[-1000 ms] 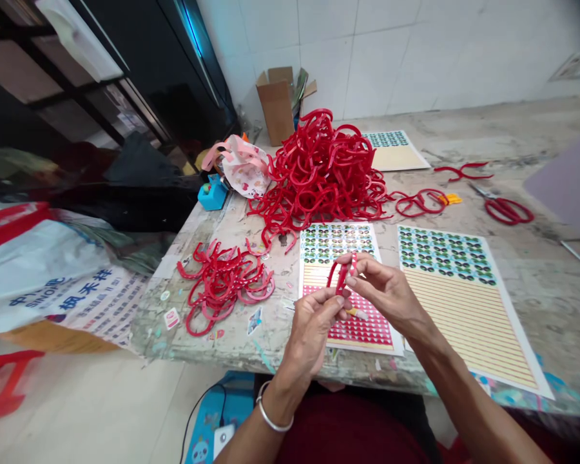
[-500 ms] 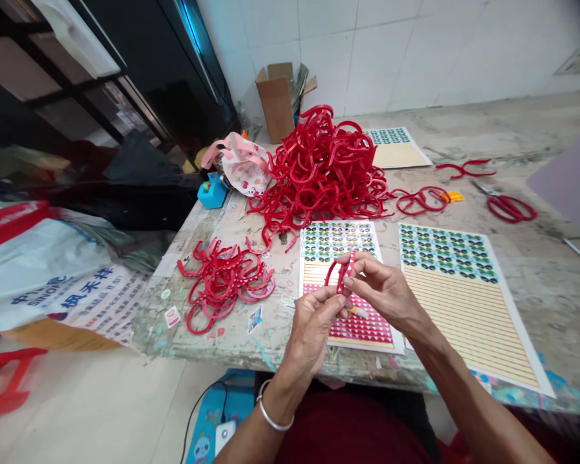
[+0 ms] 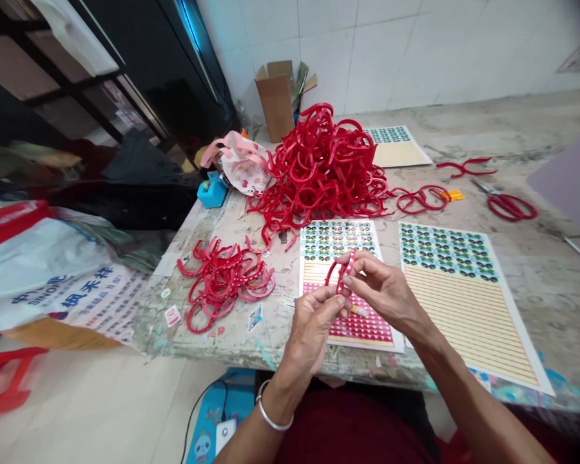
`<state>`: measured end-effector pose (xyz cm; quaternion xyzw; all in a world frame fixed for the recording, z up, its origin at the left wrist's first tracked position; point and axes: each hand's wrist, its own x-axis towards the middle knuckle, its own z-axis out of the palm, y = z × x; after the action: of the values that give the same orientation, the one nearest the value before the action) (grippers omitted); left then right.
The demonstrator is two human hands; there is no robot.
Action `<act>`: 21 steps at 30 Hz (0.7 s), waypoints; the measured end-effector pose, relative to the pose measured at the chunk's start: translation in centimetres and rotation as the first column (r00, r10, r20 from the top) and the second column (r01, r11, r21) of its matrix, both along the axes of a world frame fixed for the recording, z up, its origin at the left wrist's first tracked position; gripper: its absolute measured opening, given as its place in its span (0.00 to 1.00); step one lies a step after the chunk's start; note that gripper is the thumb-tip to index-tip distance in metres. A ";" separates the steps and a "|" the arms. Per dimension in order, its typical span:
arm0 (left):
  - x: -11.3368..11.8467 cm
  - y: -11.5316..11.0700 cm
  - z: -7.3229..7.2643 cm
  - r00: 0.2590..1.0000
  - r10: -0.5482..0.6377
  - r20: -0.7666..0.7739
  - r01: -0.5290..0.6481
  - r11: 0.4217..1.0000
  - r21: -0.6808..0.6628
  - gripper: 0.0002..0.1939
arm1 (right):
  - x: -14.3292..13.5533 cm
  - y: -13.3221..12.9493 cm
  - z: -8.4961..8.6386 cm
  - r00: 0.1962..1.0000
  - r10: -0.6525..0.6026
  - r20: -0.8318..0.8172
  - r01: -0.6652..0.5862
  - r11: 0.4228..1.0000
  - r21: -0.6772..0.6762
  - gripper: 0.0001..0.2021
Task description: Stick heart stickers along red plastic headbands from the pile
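L hand [image 3: 310, 325] & R hand [image 3: 389, 293]: fingertips pinched on red band [image 3: 350, 263], over patterned sheet [image 3: 374, 332], ctr. Dotted bands [image 3: 227, 278], 9 o'clock: small pile, prob. done. Plain bands [image 3: 321, 169], 12 o'clock: much bigger pile, prob. undone. Held one dotted in pt.

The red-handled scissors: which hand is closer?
The right hand. It is nearer the person than the scissors and left of them; the left hand is farther left.

Tall red heap [image 3: 326, 164] before cardboard box [image 3: 275, 106], narrow gap between front sheets [image 3: 464, 309], right hand [image 3: 384, 290] across it
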<state>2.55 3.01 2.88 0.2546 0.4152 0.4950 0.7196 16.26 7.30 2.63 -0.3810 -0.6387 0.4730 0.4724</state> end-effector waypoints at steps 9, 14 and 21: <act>0.0 0.0 -0.1 1.000 -0.001 -0.005 0.001 1.000 0.013 0.05 | 0.0 -0.1 -0.3 0.999 -0.026 0.038 0.024 0.999 0.043 0.06; 0.0 -0.1 -0.1 1.000 0.005 0.011 -0.005 1.000 0.006 0.04 | -0.1 -0.2 -0.5 0.998 -0.039 0.041 0.037 0.998 0.052 0.05; 0.3 0.2 -0.1 0.999 0.029 0.036 -0.029 1.000 0.008 0.05 | -0.3 -0.2 -0.7 0.998 -0.057 0.023 0.055 0.996 0.067 0.04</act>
<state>2.84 3.16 2.78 0.2428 0.4039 0.5116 0.7185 16.01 7.10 1.88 -0.3888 -0.6489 0.4334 0.4898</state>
